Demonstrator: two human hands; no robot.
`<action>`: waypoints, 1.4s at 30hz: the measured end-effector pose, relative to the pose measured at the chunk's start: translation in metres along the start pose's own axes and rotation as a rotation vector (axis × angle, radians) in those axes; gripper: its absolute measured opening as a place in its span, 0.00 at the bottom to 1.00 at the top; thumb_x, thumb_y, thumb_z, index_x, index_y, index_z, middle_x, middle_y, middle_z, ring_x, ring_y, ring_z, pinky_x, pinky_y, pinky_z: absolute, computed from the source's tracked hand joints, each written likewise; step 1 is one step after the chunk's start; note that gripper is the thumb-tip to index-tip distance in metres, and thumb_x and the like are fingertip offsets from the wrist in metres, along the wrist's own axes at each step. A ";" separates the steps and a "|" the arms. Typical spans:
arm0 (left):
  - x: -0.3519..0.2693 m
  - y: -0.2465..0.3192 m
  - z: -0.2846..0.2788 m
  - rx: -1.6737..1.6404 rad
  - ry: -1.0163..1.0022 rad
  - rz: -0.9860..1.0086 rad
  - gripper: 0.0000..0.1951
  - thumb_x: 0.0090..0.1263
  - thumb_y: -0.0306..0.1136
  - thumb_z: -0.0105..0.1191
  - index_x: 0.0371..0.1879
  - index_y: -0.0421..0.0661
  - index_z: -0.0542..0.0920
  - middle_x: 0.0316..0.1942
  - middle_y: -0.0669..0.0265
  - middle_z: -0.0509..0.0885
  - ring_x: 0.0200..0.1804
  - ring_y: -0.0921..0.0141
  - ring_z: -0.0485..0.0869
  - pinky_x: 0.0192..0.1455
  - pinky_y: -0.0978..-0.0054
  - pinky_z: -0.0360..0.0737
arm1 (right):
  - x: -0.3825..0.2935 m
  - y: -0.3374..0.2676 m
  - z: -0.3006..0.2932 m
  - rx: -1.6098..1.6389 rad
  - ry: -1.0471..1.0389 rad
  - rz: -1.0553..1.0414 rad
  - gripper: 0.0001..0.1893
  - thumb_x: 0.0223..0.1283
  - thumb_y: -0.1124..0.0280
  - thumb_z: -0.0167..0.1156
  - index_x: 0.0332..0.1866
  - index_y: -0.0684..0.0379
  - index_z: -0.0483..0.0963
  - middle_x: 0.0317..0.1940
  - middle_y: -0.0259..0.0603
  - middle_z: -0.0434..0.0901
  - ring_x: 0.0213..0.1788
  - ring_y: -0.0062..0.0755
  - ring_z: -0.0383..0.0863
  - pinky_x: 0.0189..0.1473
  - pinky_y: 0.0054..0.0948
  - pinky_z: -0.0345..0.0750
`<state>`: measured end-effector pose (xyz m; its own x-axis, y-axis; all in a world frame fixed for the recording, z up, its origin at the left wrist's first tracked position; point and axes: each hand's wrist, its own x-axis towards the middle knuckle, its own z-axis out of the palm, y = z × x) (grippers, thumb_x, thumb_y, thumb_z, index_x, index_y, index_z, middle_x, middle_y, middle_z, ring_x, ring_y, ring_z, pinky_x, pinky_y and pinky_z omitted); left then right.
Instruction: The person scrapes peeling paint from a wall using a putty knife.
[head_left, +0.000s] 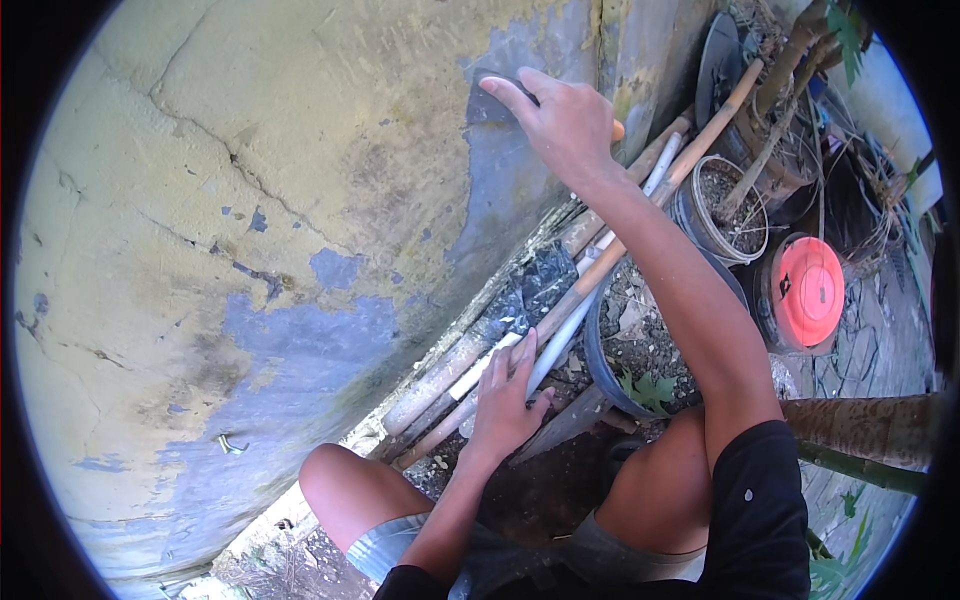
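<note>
My right hand (566, 124) grips a scraper with a wide dark blade (491, 101); an orange end of its handle shows past my palm. The blade lies against the wall (337, 165), on the border between yellowish paint and bare grey-blue surface. Lower down, my left hand (510, 412) rests with spread fingers on a wooden pole (570, 296) and the pipes beside it. Whether its fingers curl around any of them cannot be told. A white pipe (559, 345) runs close to my left fingertips.
Poles and pipes lie along the wall's foot with crumpled black plastic (544, 285). To the right stand a large soil-filled pot (600, 360), a smaller planted bucket (701, 214) and a container with a red lid (808, 292). A small metal tap (231, 445) juts from the wall. A trunk (862, 427) crosses at right.
</note>
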<state>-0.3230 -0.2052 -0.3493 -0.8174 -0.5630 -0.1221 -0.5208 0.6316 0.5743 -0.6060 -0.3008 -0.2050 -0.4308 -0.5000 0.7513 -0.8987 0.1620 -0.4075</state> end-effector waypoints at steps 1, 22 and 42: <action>0.000 0.000 -0.001 0.000 0.000 -0.003 0.45 0.73 0.45 0.61 0.85 0.61 0.48 0.73 0.33 0.62 0.74 0.37 0.64 0.77 0.50 0.64 | 0.004 -0.006 0.001 -0.015 0.039 -0.095 0.29 0.69 0.35 0.55 0.25 0.52 0.76 0.14 0.39 0.77 0.20 0.44 0.81 0.26 0.43 0.74; -0.002 0.006 0.000 -0.004 -0.021 -0.028 0.46 0.71 0.41 0.63 0.85 0.60 0.48 0.75 0.37 0.61 0.77 0.40 0.60 0.79 0.50 0.60 | -0.070 0.080 0.044 1.092 -0.657 0.674 0.20 0.79 0.47 0.54 0.43 0.55 0.74 0.20 0.23 0.66 0.19 0.14 0.64 0.23 0.19 0.63; 0.003 0.011 -0.002 -0.009 -0.045 -0.060 0.49 0.69 0.37 0.65 0.85 0.58 0.47 0.75 0.41 0.62 0.77 0.42 0.62 0.79 0.51 0.61 | -0.103 -0.009 0.069 1.433 -0.226 1.468 0.26 0.78 0.37 0.46 0.39 0.53 0.62 0.19 0.28 0.58 0.15 0.20 0.57 0.16 0.26 0.58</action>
<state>-0.3310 -0.2006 -0.3419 -0.7951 -0.5749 -0.1931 -0.5673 0.5924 0.5721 -0.5475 -0.3097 -0.3144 -0.4968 -0.7360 -0.4598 0.7688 -0.1275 -0.6267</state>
